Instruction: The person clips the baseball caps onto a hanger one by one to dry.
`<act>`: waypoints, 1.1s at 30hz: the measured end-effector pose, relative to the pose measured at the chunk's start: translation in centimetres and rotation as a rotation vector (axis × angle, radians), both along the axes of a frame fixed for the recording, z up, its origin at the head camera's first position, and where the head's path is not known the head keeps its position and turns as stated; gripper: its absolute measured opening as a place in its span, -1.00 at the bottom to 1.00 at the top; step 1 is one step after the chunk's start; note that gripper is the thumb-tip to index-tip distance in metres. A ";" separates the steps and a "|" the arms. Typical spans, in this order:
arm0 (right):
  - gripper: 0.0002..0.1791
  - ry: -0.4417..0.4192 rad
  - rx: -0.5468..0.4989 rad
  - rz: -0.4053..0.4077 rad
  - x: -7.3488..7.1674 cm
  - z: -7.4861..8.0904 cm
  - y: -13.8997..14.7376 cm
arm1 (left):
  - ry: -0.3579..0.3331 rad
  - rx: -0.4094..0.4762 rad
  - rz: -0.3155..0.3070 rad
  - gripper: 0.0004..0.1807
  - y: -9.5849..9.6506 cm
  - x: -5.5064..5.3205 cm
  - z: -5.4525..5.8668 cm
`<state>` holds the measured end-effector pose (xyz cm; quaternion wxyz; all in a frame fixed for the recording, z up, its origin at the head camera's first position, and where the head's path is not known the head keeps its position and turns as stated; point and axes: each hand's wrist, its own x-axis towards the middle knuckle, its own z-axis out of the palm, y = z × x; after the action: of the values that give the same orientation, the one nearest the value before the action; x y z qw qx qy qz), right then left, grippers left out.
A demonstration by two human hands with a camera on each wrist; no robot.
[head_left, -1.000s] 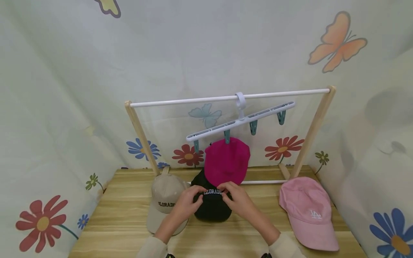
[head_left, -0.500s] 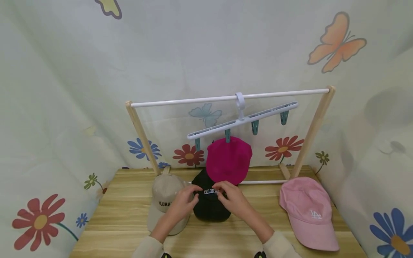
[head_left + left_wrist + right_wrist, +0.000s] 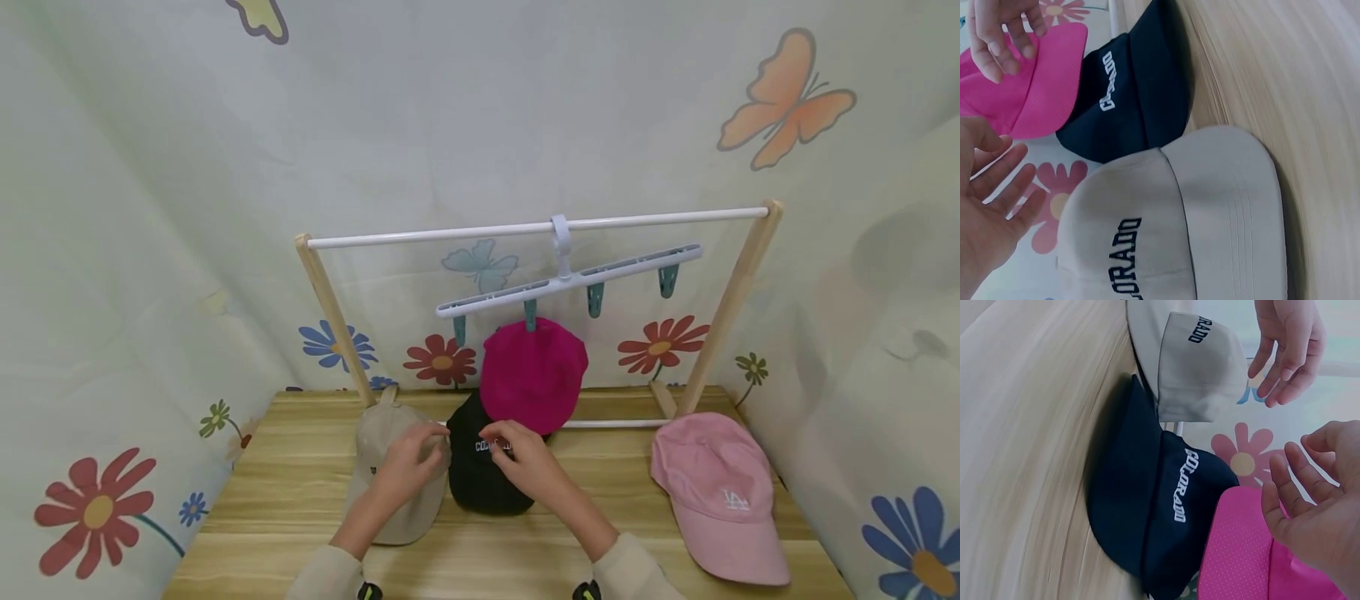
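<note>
Above the beige baseball cap (image 3: 414, 518), my left hand (image 3: 407, 462) hovers with loosely bent, spread fingers and holds nothing. My right hand (image 3: 528, 462) is over the black cap (image 3: 480, 490), likewise holding nothing, and its fingers partly cover the white COLORADO lettering in the head view. Both wrist views show air around the fingers. A magenta cap (image 3: 532, 379) hangs from one teal clip (image 3: 530, 315) of the pale clip hanger (image 3: 495, 300), its lower edge overlapping the black cap. The beige cap's dark lettering (image 3: 1125, 257) shows in the left wrist view.
The hanger hooks over the white rod (image 3: 420, 237) of a rack with wooden posts (image 3: 731, 308), tilting lower at the left. More teal clips (image 3: 595, 300) hang from it. At the right of the wooden table (image 3: 600, 542) lies a pink LA cap (image 3: 708, 467). Printed curtains surround everything.
Both hands have drawn left, the left one from the black cap to above the beige cap. The hanger has swung slightly, with its right end lower. The caps on the table have stayed put.
</note>
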<state>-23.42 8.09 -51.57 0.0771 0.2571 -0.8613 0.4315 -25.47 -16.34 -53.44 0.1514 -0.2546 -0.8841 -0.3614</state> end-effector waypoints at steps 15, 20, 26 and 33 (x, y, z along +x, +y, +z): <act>-0.78 -0.029 -0.046 0.021 -0.8 -0.9 -2.3 | 0.041 -0.061 0.038 -0.77 -2.3 -1.2 -0.5; -0.79 -0.026 -0.061 0.017 -1.1 -1.3 -2.6 | 0.012 -0.076 0.066 -0.78 -2.9 -1.6 0.0; -0.80 -0.041 -0.058 0.023 -1.6 -1.9 -3.2 | 0.026 -0.077 0.063 -0.78 -3.6 -2.1 0.4; -0.80 -0.061 -0.056 0.025 -1.8 -1.5 -4.4 | 0.104 -0.101 0.081 -0.78 -4.5 -2.7 0.4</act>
<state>-25.17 3.69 -53.04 0.0528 0.2523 -0.8476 0.4638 -28.14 -20.85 -52.99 0.1985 -0.2445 -0.9017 -0.2961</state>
